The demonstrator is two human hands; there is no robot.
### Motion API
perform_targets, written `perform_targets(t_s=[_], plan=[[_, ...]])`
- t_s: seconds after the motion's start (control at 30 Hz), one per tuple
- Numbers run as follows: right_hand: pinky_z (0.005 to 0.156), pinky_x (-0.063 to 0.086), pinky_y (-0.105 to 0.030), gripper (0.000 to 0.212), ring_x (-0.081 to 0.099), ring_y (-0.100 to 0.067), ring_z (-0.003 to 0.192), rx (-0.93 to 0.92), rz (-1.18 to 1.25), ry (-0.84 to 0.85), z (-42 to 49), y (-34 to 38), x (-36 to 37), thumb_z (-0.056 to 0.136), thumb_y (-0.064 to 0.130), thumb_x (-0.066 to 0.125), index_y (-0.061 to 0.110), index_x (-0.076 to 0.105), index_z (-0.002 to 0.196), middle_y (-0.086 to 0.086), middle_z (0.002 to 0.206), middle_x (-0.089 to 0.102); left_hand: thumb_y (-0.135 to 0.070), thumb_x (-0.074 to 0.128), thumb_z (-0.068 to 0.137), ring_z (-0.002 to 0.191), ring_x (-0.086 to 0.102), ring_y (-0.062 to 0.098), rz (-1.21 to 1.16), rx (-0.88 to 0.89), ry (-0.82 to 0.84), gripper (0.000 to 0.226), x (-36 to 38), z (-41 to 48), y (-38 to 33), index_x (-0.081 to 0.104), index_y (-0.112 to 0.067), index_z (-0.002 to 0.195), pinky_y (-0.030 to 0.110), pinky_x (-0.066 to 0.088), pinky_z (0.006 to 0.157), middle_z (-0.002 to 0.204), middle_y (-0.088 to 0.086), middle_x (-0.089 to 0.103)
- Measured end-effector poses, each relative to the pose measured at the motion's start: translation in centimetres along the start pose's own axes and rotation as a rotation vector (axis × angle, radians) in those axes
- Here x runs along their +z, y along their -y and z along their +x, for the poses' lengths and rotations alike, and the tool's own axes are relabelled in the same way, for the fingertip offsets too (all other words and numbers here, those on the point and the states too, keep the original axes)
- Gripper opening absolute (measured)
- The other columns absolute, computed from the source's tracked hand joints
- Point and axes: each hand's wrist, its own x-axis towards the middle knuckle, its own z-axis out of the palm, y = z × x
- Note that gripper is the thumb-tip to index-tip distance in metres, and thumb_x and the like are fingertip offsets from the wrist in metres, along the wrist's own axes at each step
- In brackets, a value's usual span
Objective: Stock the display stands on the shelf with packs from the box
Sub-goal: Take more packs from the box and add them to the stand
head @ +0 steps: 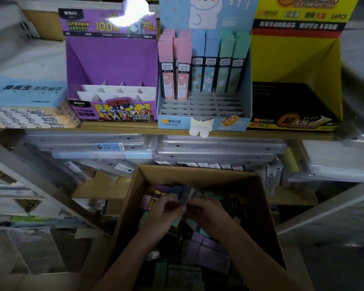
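Furthest left of the blue stand (204, 122), on the same shelf (118, 127), lies a flat stack of paper refills (27, 101), which looks to be no part of this job. Just left of the blue stand and touching it, the purple stand (111, 66) shows bare white dividers, so it probably wants filling. The blue stand itself carries upright packs (204, 66) in its back rows, pink, blue and green side by side, while its front slots are unfilled. Loading from the back likely keeps later packs easy to drop in. Below the blue stand, the open cardboard box (126, 206) holds the loose stock. Over it the left hand (164, 213) and the right hand (212, 213) meet, the fingers (171, 201) of both curled round a small bunch of packs (184, 191). They seem to be gathering and squaring it before the lift, though blur hides the exact grip. Right of the blue stand, the yellow stand (296, 66) has dark, unfilled slots.
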Motion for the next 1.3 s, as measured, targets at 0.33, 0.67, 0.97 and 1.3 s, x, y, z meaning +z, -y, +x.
perform_targets(t_s=[0.33,0.67,0.97,1.3], plan=[[0.066,0.059,-0.031,0.018,0.072,-0.019,0.070,0.048,-0.057,-0.002,-2.0,0.1,-1.1,0.086,0.001,0.071,0.000,0.070,0.103,-0.011,0.079,0.074,0.001,0.079,0.082,0.099,0.070,0.039,-0.434,-0.155,-0.221,0.018,-0.9,-1.4,-0.3,0.067,-0.007,0.093,0.045,0.056,0.092,0.112,0.027,0.067],[0.086,0.057,-0.042,0.013,0.072,-0.032,0.094,-0.185,-0.396,0.048,-3.6,-1.8,1.0,0.084,-0.003,0.073,0.002,0.079,0.094,-0.020,0.096,0.076,-0.011,0.062,0.098,0.087,0.073,0.032,-0.775,-0.269,-0.243,0.021,0.8,-3.0,-0.2,0.063,0.002,0.115,0.035,0.059,0.065,0.095,0.019,0.074],[0.076,0.046,-0.010,0.020,0.065,-0.005,0.085,-0.573,-1.125,-0.223,1.1,2.4,-1.8,0.089,0.000,0.064,0.014,0.078,0.090,0.009,0.088,0.070,-0.022,0.069,0.096,0.084,0.069,0.046,-0.474,-0.244,-0.287,0.020,-1.4,-3.6,0.0,0.072,-0.002,0.099,0.058,0.058,0.078,0.091,0.034,0.071],[0.090,0.056,-0.036,0.022,0.068,-0.021,0.102,-0.364,-1.560,-0.063,3.5,2.3,-1.9,0.082,0.011,0.071,0.016,0.075,0.103,-0.003,0.106,0.075,-0.004,0.058,0.091,0.070,0.062,0.029,-0.405,-0.271,-0.181,0.018,-1.8,-3.9,1.0,0.066,-0.007,0.107,0.042,0.048,0.071,0.074,0.013,0.066]])
